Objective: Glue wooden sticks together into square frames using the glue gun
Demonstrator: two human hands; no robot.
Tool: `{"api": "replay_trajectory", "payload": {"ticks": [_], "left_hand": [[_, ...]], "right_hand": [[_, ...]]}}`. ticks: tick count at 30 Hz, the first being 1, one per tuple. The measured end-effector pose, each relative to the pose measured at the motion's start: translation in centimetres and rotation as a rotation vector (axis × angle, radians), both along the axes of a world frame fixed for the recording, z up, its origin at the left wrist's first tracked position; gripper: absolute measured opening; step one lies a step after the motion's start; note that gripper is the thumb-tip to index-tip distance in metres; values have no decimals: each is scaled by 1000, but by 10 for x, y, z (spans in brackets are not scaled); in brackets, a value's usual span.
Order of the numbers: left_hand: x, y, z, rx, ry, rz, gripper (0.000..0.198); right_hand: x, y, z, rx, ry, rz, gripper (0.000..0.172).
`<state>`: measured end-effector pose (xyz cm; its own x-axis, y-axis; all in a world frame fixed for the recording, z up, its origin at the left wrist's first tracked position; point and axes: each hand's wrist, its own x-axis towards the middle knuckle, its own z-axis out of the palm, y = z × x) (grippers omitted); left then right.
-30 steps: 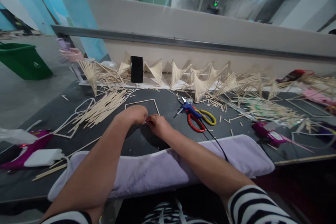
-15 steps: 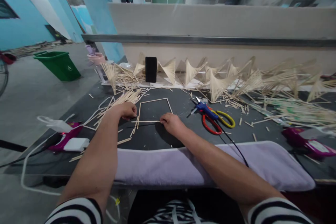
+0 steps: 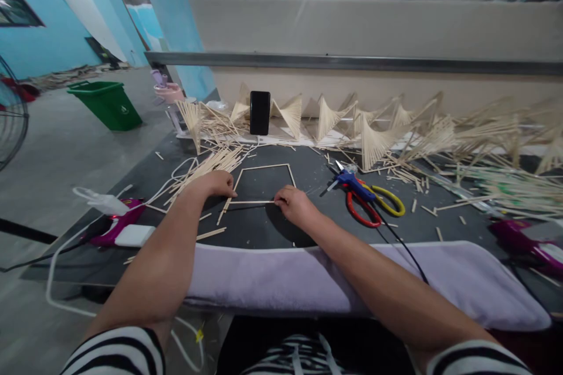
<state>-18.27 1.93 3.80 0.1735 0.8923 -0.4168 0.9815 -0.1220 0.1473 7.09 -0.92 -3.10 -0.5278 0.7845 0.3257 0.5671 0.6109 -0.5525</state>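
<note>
Thin pale wooden sticks form a four-sided outline on the dark table [image 3: 259, 234]. My right hand [image 3: 292, 205] pinches the right end of the near stick [image 3: 253, 203], which lies crosswise. The other end of that stick meets the slanting left side stick [image 3: 226, 208]. My left hand [image 3: 220, 183] is closed, its fingertips down on the left side stick just above this corner. The far stick [image 3: 266, 167] joins the right side stick [image 3: 291, 174] at the back corner. Part of the right side is hidden by my right hand.
A blue glue gun [image 3: 356, 184] and red-and-yellow-handled scissors [image 3: 363, 220] lie to the right. Loose sticks [image 3: 215, 164] are heaped at left. Fanned stick shapes [image 3: 373, 143] and a black phone [image 3: 260, 112] stand behind. A lilac cloth [image 3: 281, 281] covers the front edge.
My left hand has moved right and down onto the left side stick. The near stick no longer sticks out far past that side. My right hand keeps its pinch; the view has shifted slightly.
</note>
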Motion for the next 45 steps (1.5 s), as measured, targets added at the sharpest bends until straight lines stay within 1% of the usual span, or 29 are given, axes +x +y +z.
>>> {"api": "replay_trajectory", "payload": {"ticks": [5,9,12,14,16,18,20,23,25,26,28,30,34,37,41,45], "left_hand": [[-11,-5,-3,-88,-97,49,22],[-17,-7,-7,-123,-157,49,19],[-20,-9,-7,-128,-176,53,26],[-18,-11,-5,-82,-163,17,33],[-14,-12,-3,-36,-151,-56,35],[-9,-13,-1,-23,-146,-116,33],[-6,-14,0,-34,-118,-141,27],[-6,-15,1,-14,-4,-90,18],[-7,-14,2,4,16,-34,14],[-6,-13,2,12,-6,-16,16],[-2,-11,0,22,-59,7,25],[3,-7,-4,44,-66,32,32],[14,-2,-9,55,-14,86,27],[17,-3,-5,16,0,140,25],[18,-6,4,13,7,198,29],[19,-8,7,18,6,237,28]], "right_hand": [[0,1,-1,12,-17,-3,15],[1,3,-4,23,-22,4,14],[1,4,-5,21,-26,4,14],[1,4,-5,21,-26,2,13],[1,4,-5,27,-22,6,14],[1,4,-5,31,-21,12,15],[1,4,-5,30,-23,14,16],[1,4,-5,27,-17,13,16],[1,4,-5,29,-13,19,16],[1,3,-4,30,-13,22,15],[1,3,-4,30,-11,22,15],[1,3,-4,30,-9,15,14],[1,3,-4,36,-11,6,15],[1,3,-4,34,-12,9,15],[1,5,-5,27,-27,10,14],[0,6,-5,27,-47,7,15]]}}
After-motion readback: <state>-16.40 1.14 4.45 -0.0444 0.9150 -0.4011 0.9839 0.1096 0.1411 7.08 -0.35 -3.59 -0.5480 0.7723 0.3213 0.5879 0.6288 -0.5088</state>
